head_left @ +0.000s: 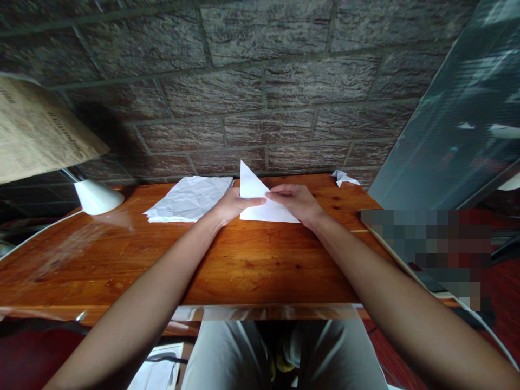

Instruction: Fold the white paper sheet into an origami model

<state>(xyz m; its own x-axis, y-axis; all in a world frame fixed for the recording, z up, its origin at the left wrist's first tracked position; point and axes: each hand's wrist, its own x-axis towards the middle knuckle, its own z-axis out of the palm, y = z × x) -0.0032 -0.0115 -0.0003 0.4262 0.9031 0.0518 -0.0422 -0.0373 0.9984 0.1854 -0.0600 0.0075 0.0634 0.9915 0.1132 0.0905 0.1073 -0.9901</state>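
Note:
A white sheet folded into a triangle (254, 189) lies at the far side of the wooden table (252, 260), one point sticking up. My left hand (233, 205) presses on its left part with the fingers pinched at the fold. My right hand (296, 201) comes from the right, its fingers curled down onto the same paper, fingertips nearly touching those of the left hand.
A crumpled stack of white paper (189, 199) lies left of the hands. A small folded paper piece (344, 177) sits at the far right corner. A white lamp (96, 196) stands at the left under a brown paper bag (36, 130). Brick wall behind, glass panel (459, 119) at right.

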